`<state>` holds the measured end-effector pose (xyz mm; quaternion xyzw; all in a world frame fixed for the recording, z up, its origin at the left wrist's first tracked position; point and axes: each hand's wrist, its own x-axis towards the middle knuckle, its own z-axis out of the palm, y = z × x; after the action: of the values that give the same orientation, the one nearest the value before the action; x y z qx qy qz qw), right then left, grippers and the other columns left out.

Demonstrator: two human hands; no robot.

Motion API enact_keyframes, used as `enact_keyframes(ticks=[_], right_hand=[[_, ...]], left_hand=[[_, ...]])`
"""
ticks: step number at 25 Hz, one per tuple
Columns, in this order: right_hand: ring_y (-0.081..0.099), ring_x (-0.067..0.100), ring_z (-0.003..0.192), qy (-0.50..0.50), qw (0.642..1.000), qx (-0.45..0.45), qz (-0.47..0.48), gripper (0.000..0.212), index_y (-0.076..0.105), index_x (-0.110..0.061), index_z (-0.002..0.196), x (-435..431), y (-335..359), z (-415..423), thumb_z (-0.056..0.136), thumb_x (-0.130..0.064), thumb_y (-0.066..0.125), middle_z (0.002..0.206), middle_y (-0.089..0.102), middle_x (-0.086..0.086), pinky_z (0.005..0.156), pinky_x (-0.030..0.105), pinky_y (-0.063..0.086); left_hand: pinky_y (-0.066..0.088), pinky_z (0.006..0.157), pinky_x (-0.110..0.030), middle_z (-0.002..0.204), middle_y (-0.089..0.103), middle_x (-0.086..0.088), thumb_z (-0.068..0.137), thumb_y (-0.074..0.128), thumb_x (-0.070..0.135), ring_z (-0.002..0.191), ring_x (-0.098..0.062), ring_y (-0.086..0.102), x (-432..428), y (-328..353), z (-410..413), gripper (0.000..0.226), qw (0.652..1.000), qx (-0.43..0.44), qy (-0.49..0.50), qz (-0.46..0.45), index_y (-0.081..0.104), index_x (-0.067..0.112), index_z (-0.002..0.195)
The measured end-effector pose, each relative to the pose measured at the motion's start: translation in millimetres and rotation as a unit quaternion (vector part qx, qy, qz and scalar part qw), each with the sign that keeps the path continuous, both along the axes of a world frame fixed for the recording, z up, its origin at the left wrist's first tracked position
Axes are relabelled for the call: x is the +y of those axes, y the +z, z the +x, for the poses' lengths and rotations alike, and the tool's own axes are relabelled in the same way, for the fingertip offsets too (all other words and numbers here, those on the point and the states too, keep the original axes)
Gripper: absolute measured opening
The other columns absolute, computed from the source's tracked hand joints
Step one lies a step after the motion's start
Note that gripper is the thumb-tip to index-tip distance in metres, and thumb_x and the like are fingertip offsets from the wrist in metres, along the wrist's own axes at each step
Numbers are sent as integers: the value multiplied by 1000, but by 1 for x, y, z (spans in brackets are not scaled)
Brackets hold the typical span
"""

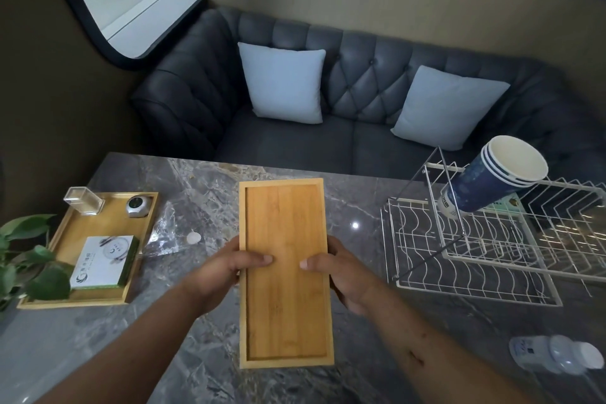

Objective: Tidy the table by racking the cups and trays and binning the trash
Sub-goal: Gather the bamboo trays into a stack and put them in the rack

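Note:
A long bamboo tray (285,311) is held over the middle of the grey marble table (203,193), its long side pointing away from me. My left hand (226,269) grips its left edge and my right hand (344,272) grips its right edge, both thumbs lying on the tray's inner face. To the right stands a white wire rack (475,256), and a stack of blue paper cups (492,177) leans on its side on the rack's upright frame. A crumpled clear plastic wrapper (167,233) lies left of the tray. An empty clear bottle (557,354) lies at the near right.
A second bamboo tray (62,300) at the left holds a white box, a clear holder and a small round grey device. Plant leaves (29,266) overhang its left side. A dark tufted sofa (360,85) with two pale cushions stands behind the table.

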<state>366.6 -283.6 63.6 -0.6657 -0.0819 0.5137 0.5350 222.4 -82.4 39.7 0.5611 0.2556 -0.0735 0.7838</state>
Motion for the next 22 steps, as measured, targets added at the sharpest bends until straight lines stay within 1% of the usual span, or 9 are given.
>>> enact_keyframes(ticks=[2, 4, 8, 10, 13, 14, 17, 19, 22], right_hand=[[67, 30, 114, -20, 999, 40, 6, 75, 53, -16, 135, 1, -5, -3, 68, -29, 82, 126, 69, 10, 102, 54, 51], [67, 34, 115, -26, 996, 78, 22, 65, 61, -14, 131, 0, -10, -4, 71, -30, 79, 123, 71, 14, 104, 58, 48], [71, 33, 107, -29, 992, 124, 21, 49, 70, -15, 120, -2, -16, -4, 75, -32, 75, 117, 74, 15, 98, 53, 53], [72, 34, 105, -39, 990, 137, -9, 53, 70, -12, 120, -1, -16, -5, 72, -36, 76, 113, 75, 16, 99, 52, 52], [70, 35, 110, -34, 986, 154, -53, 63, 65, -10, 126, -1, -20, -8, 72, -41, 77, 115, 74, 16, 106, 54, 47], [69, 34, 111, -29, 984, 163, -63, 64, 64, -11, 127, -4, -19, -9, 72, -40, 79, 116, 74, 16, 107, 54, 47], [68, 34, 113, 3, 977, 191, -93, 75, 61, -11, 130, -18, -22, -19, 64, -36, 87, 119, 73, 15, 107, 53, 47], [66, 36, 115, 3, 973, 206, -107, 81, 60, -10, 130, -27, -21, -25, 58, -35, 90, 120, 72, 17, 107, 54, 47], [68, 35, 112, -13, 974, 197, -110, 75, 63, -10, 127, -34, -18, -25, 60, -35, 87, 117, 73, 17, 105, 52, 49]], left_hand=[[45, 107, -58, 134, 68, -10, 79, 82, 35, 123, -33, 65, -8, 3, 2, 63, 1000, -12, 3, -25, 60, 22, 136], [47, 106, -59, 134, 67, -13, 85, 77, 37, 123, -35, 65, -17, 3, -1, 57, 998, -13, 22, -63, 59, 21, 137], [46, 107, -60, 136, 65, -16, 79, 84, 33, 125, -39, 63, -30, -9, -19, 77, 994, 27, 20, -108, 46, 16, 144], [47, 107, -58, 136, 65, -17, 79, 84, 30, 125, -39, 62, -39, -12, -27, 75, 990, 37, 3, -135, 49, 15, 143], [47, 109, -55, 135, 65, -21, 78, 82, 31, 124, -39, 63, -45, -13, -28, 62, 983, 54, 14, -177, 64, 9, 134], [48, 108, -54, 135, 65, -21, 78, 82, 31, 124, -39, 63, -45, -13, -28, 61, 979, 63, 16, -192, 66, 8, 132], [47, 108, -56, 134, 65, -22, 78, 81, 32, 124, -40, 63, -43, -15, -27, 68, 975, 83, 22, -205, 58, 7, 138], [50, 105, -56, 132, 67, -22, 77, 82, 32, 122, -40, 64, -43, -18, -25, 70, 973, 93, 27, -210, 56, 8, 138], [48, 106, -57, 131, 67, -21, 74, 85, 33, 121, -41, 65, -45, -16, -17, 73, 971, 103, 16, -215, 57, 9, 137]])
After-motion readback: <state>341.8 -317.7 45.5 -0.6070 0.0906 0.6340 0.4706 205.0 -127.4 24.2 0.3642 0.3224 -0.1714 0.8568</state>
